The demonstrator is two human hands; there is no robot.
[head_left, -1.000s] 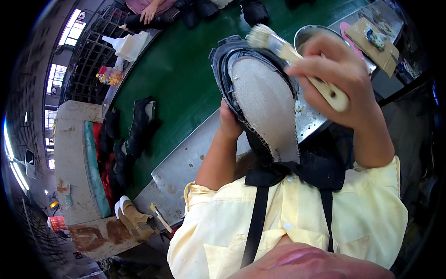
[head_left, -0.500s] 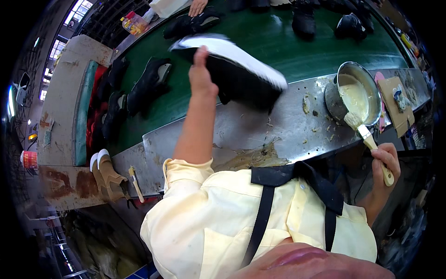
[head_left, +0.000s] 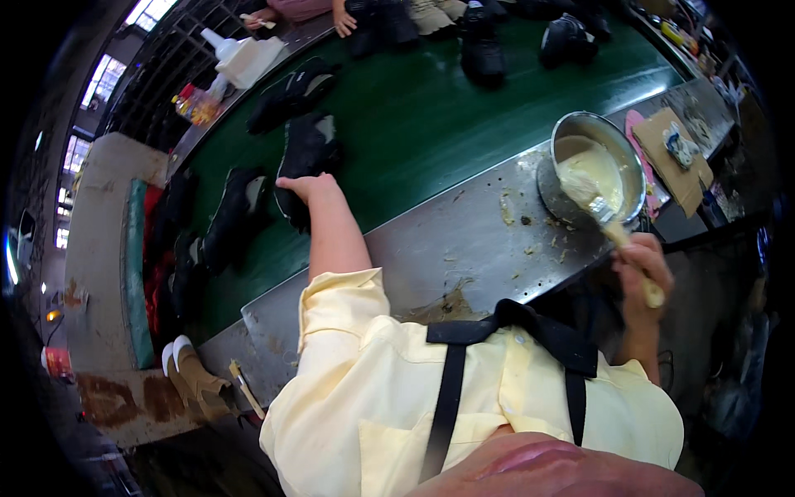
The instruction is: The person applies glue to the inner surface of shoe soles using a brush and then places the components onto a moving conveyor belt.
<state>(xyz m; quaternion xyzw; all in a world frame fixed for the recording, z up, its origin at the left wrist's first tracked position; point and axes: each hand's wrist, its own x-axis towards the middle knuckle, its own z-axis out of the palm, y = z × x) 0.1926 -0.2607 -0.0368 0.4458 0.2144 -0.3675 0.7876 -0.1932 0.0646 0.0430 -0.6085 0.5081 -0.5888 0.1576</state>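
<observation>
My left hand (head_left: 310, 188) is closed around the near end of a black shoe (head_left: 308, 145), which stands sole-down on the green work surface (head_left: 414, 132). In my right hand (head_left: 646, 265) is a flat brush with a pale wooden handle (head_left: 617, 234). Its bristles dip into creamy, pale paste (head_left: 584, 161) inside a metal pot (head_left: 550, 192). The pot sits on the metal ledge (head_left: 439, 236) in front of me, at the right.
More black shoes (head_left: 233, 211) stand to the left and along the far side (head_left: 483, 54). Another person's hand (head_left: 342, 21) touches shoes at the back. Tan boots (head_left: 195, 381) and a second brush (head_left: 244, 388) are at lower left. Cardboard (head_left: 675, 157) lies right of the pot.
My left hand has turned the shoe from white sole up to sole down and set it on the green surface, farther left. The brush has gone deeper into the pot.
</observation>
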